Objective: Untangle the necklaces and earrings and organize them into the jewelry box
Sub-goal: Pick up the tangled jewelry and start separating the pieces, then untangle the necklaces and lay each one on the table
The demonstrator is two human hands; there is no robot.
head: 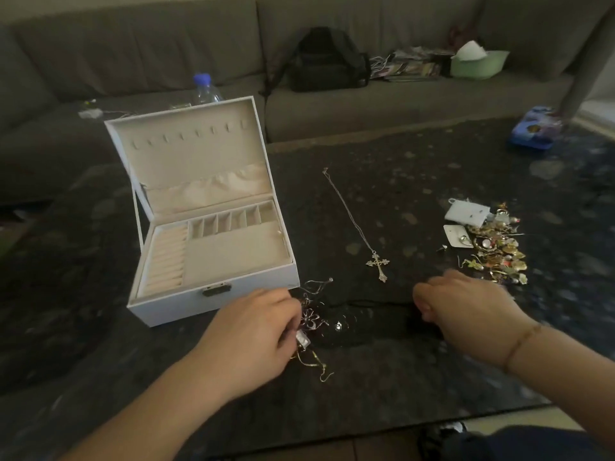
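**Dark stone table, chains mid-untangle**

Speckled dark table (382,410) carries everything, and the open white jewelry box (213,247) serves as landmark. Nearest, just right of the box's front corner, the left hand (253,337) pinches the tangle of necklaces (312,322), fingers closed on it. Further right of that, the right hand (466,311) is curled, apparently gripping a dark cord (376,304); its fingertips are hidden. Beyond, right of the box, a cross necklace (361,234) lies straightened. Far right sits the earring pile (496,247). These chains look light, limp and snag-prone: hold near knots, tease gently, never yank.
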